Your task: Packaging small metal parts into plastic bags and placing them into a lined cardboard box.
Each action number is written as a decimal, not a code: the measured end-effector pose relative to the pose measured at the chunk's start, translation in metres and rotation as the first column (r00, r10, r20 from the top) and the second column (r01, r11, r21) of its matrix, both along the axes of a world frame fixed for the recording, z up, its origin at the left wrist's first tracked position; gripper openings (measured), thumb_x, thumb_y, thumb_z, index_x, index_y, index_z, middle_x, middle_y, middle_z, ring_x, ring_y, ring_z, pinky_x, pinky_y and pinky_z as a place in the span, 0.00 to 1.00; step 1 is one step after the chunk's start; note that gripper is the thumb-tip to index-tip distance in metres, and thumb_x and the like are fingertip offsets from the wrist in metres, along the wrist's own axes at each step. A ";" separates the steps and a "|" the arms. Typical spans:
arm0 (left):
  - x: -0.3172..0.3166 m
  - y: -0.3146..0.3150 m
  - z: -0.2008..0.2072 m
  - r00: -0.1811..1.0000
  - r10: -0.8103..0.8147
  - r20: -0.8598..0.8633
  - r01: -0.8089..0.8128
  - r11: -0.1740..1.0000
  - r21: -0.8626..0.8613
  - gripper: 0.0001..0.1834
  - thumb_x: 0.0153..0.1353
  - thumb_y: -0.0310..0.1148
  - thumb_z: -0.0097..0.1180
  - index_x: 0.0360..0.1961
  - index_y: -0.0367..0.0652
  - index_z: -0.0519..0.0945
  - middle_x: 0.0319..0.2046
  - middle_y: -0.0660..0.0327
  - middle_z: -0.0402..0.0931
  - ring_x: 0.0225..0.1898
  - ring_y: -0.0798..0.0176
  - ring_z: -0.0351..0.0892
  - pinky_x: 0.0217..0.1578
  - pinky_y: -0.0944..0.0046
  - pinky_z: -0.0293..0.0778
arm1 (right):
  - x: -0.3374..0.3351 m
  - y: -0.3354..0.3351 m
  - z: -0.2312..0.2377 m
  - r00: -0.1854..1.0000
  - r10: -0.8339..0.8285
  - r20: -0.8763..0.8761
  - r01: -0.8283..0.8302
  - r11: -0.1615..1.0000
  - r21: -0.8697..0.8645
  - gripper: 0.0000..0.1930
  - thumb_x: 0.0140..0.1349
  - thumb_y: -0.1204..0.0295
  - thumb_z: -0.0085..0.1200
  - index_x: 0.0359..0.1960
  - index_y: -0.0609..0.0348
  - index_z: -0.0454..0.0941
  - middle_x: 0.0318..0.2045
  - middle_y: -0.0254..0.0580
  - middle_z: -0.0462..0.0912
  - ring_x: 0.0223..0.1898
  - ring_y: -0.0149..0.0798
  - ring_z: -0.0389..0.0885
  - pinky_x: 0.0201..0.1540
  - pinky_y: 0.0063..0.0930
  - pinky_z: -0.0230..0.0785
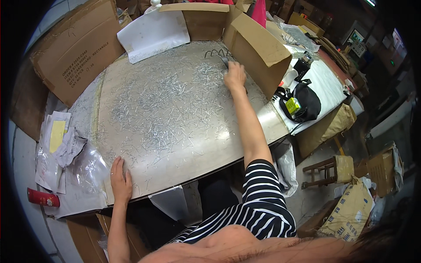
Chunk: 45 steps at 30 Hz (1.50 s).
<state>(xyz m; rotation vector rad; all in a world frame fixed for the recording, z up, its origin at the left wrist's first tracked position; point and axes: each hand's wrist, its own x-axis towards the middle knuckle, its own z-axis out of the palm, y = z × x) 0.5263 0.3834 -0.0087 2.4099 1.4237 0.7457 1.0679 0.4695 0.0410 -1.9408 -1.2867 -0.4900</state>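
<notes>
Small thin silvery wire pieces (173, 98) lie scattered and tangled across a grey tabletop (210, 158). At the far right of the spread, my right hand (236, 75) is closed around the handle of a small hand rake (215, 54). Its curved tines point left, at the far edge of the wire pieces; whether they touch the surface I cannot tell. My left hand (121, 179) lies flat at the near left edge of the table, fingers stretched out, holding nothing. Only stray wire pieces are near it.
Cardboard panels (81, 52) and a white sheet (153, 35) wall the far sides. A cardboard flap (258, 50) stands right of my hand. Beyond it are a black bag (307, 103) and a dark bottle (303, 65). Clear plastic bags (87, 171) and a red can (43, 197) lie left.
</notes>
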 end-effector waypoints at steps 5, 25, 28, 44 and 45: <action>-0.002 -0.001 -0.003 1.000 0.011 -0.008 -0.011 1.000 0.015 0.24 0.60 0.25 0.47 0.59 0.37 0.68 0.63 0.50 0.63 0.65 0.46 0.60 0.66 0.54 0.54 | 0.039 -0.014 -0.036 0.965 -0.257 -0.051 0.226 0.914 -0.337 0.13 0.54 0.75 0.53 0.43 0.62 0.77 0.40 0.58 0.80 0.45 0.59 0.78 0.52 0.49 0.69; -0.001 -0.002 -0.006 1.000 -0.003 0.009 0.003 1.000 0.009 0.24 0.59 0.24 0.47 0.59 0.35 0.68 0.62 0.50 0.64 0.65 0.46 0.60 0.66 0.55 0.55 | 0.042 -0.017 -0.025 0.952 -0.176 -0.250 0.103 0.955 -0.278 0.16 0.61 0.70 0.45 0.46 0.64 0.78 0.44 0.59 0.81 0.48 0.61 0.78 0.53 0.46 0.69; -0.002 -0.003 -0.005 1.000 -0.010 0.021 0.010 1.000 0.006 0.25 0.59 0.24 0.47 0.59 0.36 0.68 0.62 0.50 0.64 0.64 0.45 0.61 0.65 0.55 0.55 | 0.076 -0.070 -0.037 0.988 0.066 -0.138 -0.074 0.996 -0.050 0.20 0.63 0.70 0.43 0.55 0.65 0.73 0.54 0.61 0.75 0.58 0.59 0.71 0.61 0.42 0.62; 0.003 0.020 -0.032 0.997 0.024 0.070 -0.024 1.000 0.006 0.27 0.58 0.28 0.47 0.61 0.32 0.67 0.64 0.42 0.60 0.68 0.44 0.56 0.67 0.53 0.53 | -0.051 -0.186 -0.093 0.957 0.198 -0.214 -0.231 0.962 -0.145 0.29 0.53 0.79 0.44 0.61 0.70 0.64 0.64 0.63 0.63 0.68 0.55 0.58 0.70 0.40 0.49; -0.005 0.017 -0.035 0.999 -0.012 0.053 0.007 0.995 0.104 0.26 0.57 0.29 0.50 0.58 0.32 0.69 0.63 0.43 0.62 0.68 0.43 0.57 0.67 0.53 0.55 | -0.092 -0.179 -0.084 0.963 0.150 -0.226 -0.208 0.943 -0.259 0.29 0.55 0.77 0.46 0.62 0.71 0.63 0.64 0.64 0.62 0.68 0.56 0.57 0.70 0.42 0.48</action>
